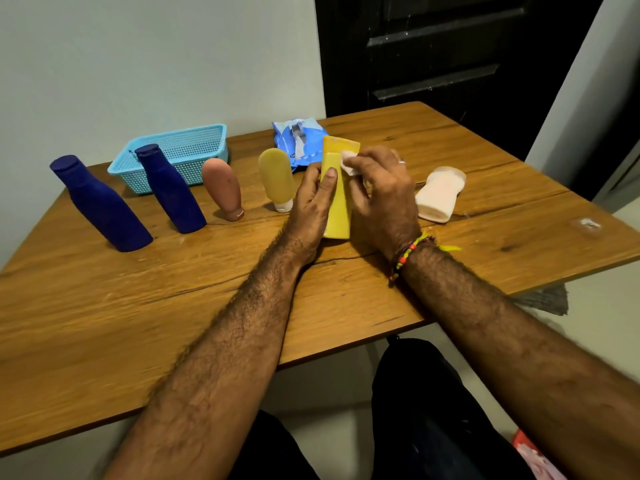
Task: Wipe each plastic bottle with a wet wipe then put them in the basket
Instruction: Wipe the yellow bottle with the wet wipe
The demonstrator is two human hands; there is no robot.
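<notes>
A tall yellow bottle (338, 199) stands on the wooden table (173, 299) between my hands. My left hand (311, 202) grips its left side, thumb across the front. My right hand (381, 192) pinches a white wet wipe (349, 160) against the bottle's upper right part. To the left stand two dark blue bottles (100, 206) (169, 188), a brown tube (223, 188) and a pale yellow tube (277, 178) on a white cap. A cream bottle (438, 194) is on the right. The light blue basket (194, 140), with nothing visible inside, sits at the back left.
A blue wet-wipe pack (298, 140) lies behind the yellow bottle. A grey wall runs behind the table and a dark door (450, 46) stands at the back right. The table's right edge drops off near my right forearm.
</notes>
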